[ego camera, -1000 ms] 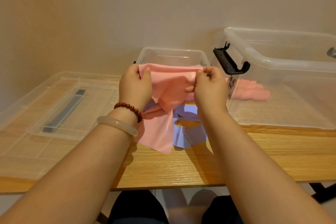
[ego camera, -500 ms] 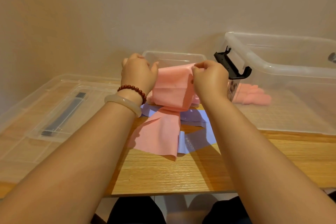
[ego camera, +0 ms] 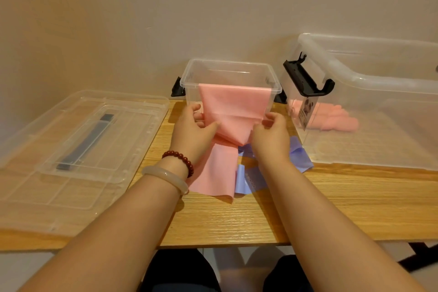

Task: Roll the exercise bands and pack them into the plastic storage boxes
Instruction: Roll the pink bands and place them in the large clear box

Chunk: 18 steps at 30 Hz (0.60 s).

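A pink exercise band (ego camera: 234, 111) hangs with its top edge over the front rim of a small clear storage box (ego camera: 227, 66) and trails down onto the table. My left hand (ego camera: 193, 131) grips the band's left edge, thumb on the front. My right hand (ego camera: 270, 136) pinches its right edge. A lavender band (ego camera: 297, 153) lies crumpled on the table under the pink one. Rolled pink bands (ego camera: 331, 118) lie inside a large clear box (ego camera: 369, 83) at the right.
Two clear lids (ego camera: 78, 147) lie stacked on the left of the wooden table (ego camera: 331, 208). A black latch (ego camera: 305, 78) sticks out from the large box toward the small one. The wall stands close behind the boxes.
The band's top edge went forward and now lies draped on the small box's rim. Both hands slid down from that top edge to the band's sides, lower and nearer the table.
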### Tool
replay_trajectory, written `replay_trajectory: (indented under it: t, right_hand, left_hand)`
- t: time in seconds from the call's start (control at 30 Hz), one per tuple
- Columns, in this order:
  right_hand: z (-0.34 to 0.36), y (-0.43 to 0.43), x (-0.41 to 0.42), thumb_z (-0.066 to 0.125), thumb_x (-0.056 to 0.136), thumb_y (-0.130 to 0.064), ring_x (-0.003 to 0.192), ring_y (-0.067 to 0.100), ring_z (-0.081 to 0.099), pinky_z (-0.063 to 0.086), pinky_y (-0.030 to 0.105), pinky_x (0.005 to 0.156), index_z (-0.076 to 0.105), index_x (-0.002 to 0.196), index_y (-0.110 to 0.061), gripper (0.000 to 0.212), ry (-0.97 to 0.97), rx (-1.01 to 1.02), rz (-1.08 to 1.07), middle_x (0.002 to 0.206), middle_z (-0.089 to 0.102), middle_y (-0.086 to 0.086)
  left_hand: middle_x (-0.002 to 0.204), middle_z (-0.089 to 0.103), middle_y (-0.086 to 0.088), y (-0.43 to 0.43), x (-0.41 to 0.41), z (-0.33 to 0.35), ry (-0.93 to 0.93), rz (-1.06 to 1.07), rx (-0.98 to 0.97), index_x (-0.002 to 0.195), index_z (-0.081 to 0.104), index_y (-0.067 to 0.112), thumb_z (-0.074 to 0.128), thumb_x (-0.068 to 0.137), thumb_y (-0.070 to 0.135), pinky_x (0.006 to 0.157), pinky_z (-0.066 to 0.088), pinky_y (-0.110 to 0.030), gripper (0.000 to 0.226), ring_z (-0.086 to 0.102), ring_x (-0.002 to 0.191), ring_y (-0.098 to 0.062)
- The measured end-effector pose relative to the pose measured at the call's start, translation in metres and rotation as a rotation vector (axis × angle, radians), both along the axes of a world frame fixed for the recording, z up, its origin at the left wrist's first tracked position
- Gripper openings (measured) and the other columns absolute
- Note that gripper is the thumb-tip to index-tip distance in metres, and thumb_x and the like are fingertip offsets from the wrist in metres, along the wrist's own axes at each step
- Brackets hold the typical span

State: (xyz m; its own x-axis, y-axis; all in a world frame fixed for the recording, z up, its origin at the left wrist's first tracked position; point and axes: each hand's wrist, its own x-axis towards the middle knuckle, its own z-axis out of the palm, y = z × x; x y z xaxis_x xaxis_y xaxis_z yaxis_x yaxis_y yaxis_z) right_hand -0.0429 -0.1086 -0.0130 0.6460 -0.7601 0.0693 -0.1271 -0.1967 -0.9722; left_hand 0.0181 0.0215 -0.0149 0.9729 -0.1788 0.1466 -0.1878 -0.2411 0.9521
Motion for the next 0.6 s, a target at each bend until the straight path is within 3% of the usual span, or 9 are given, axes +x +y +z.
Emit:
replay_trajectory:
  t: [0.03,0.1,0.17,0.23,0.33,0.43,0.5,0.6]
  right_hand:
    - [0.0,0.001,0.0,0.053,0.091,-0.011,0.091,0.022,0.062,0.05,0.028,0.066,0.05,0.126,-0.018,0.035,0.011,0.135,0.075,0.111,0.06,0.003]
    - [0.001,0.001,-0.001,0.06,0.088,-0.009,0.077,0.028,0.066,0.059,0.038,0.058,0.059,0.11,-0.013,0.022,0.03,0.246,0.187,0.093,0.062,0.006]
    - [0.005,-0.003,-0.003,0.065,0.086,-0.011,0.073,0.029,0.065,0.059,0.05,0.066,0.064,0.088,-0.004,0.008,0.027,0.088,0.191,0.08,0.064,0.012]
    - [0.014,-0.004,-0.006,0.067,0.088,-0.017,0.073,0.022,0.06,0.053,0.039,0.067,0.065,0.08,-0.007,0.013,-0.075,-0.072,0.15,0.076,0.064,0.008]
    - [0.04,0.0,-0.006,0.065,0.091,-0.017,0.06,0.009,0.058,0.047,0.024,0.058,0.062,0.075,-0.022,0.017,-0.27,-0.084,0.139,0.067,0.064,-0.003]
    - [0.063,0.0,0.002,0.066,0.089,-0.019,0.054,0.008,0.055,0.046,0.023,0.056,0.061,0.071,-0.025,0.02,-0.374,-0.124,0.075,0.061,0.061,-0.006]
    - [0.073,-0.005,0.012,0.066,0.089,-0.024,0.058,0.008,0.052,0.043,0.022,0.057,0.06,0.069,-0.026,0.021,-0.358,-0.193,0.028,0.062,0.058,-0.009]
    - [0.081,-0.017,0.025,0.064,0.09,-0.031,0.055,0.01,0.042,0.028,0.02,0.046,0.051,0.062,-0.02,0.032,-0.197,-0.3,0.008,0.058,0.047,-0.009]
  left_hand:
    - [0.097,0.063,0.005,0.002,0.001,0.0,-0.005,-0.008,0.038,0.112,0.056,0.023,0.07,0.083,0.018,0.084,0.055,-0.036,0.032,0.063,0.089,-0.013]
    - [0.092,0.066,0.0,0.007,0.003,0.002,-0.022,-0.018,0.099,0.091,0.064,0.022,0.068,0.084,0.02,0.08,0.056,-0.038,0.008,0.064,0.086,-0.017]
    - [0.084,0.066,0.001,0.011,0.002,0.005,-0.04,-0.024,0.032,0.081,0.064,0.019,0.067,0.087,0.02,0.069,0.053,-0.028,0.007,0.062,0.079,-0.013]
    - [0.073,0.058,0.0,0.013,0.001,0.012,-0.153,0.023,-0.026,0.079,0.06,0.01,0.066,0.088,0.023,0.062,0.043,-0.026,0.016,0.052,0.068,-0.012]
    - [0.07,0.056,0.001,0.01,0.005,0.035,-0.272,0.089,-0.114,0.086,0.062,0.011,0.068,0.087,0.027,0.061,0.043,-0.031,0.017,0.05,0.064,-0.012]
    - [0.084,0.067,-0.001,0.004,0.017,0.062,-0.273,0.086,-0.165,0.102,0.065,0.02,0.069,0.087,0.029,0.069,0.054,-0.036,0.018,0.062,0.075,-0.016]
    - [0.097,0.069,-0.003,-0.001,0.025,0.075,-0.294,0.077,-0.094,0.116,0.065,0.017,0.068,0.087,0.03,0.081,0.054,-0.034,0.032,0.064,0.088,-0.019]
    - [0.112,0.065,-0.004,-0.007,0.036,0.083,-0.342,0.101,0.162,0.126,0.06,0.011,0.065,0.089,0.033,0.087,0.045,-0.025,0.043,0.06,0.102,-0.018]
